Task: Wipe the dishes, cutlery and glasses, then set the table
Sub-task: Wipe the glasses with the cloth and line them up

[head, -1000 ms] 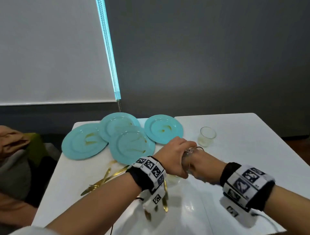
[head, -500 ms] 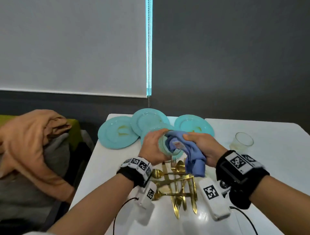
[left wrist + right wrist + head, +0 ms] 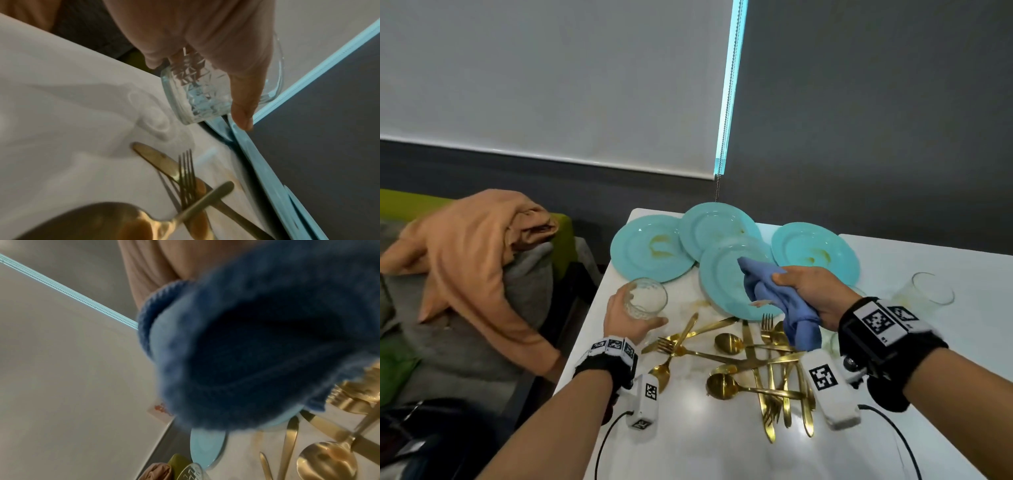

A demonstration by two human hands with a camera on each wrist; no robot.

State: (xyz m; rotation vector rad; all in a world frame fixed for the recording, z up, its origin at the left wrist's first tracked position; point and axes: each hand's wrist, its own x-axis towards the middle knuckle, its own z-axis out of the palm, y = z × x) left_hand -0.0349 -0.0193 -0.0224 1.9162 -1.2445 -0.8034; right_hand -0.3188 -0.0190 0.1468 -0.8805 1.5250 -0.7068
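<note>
A: Surface?
B: White table (image 3: 722, 452), smeared. Landmark: gold cutlery pile (image 3: 760, 363). Four teal plates (image 3: 650, 250) behind it, stained. Grey wall, white blind (image 3: 551, 78) beyond.
A: Hands?
B: Left hand (image 3: 625, 320) wrapped round glass (image 3: 645, 298), left of pile, above table. Right hand (image 3: 811, 291) clutching blue cloth (image 3: 780, 301) over pile. Second glass (image 3: 931, 289) right of it.

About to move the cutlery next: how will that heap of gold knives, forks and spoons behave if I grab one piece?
The gold cutlery lies crossed and overlapping, so lifting one piece would probably drag or shift its neighbours. The polished metal looks smooth, likely slippery to pinch. Each piece looks stiff and thin, lying flat on the white table, so getting fingers under it may be awkward.
</note>
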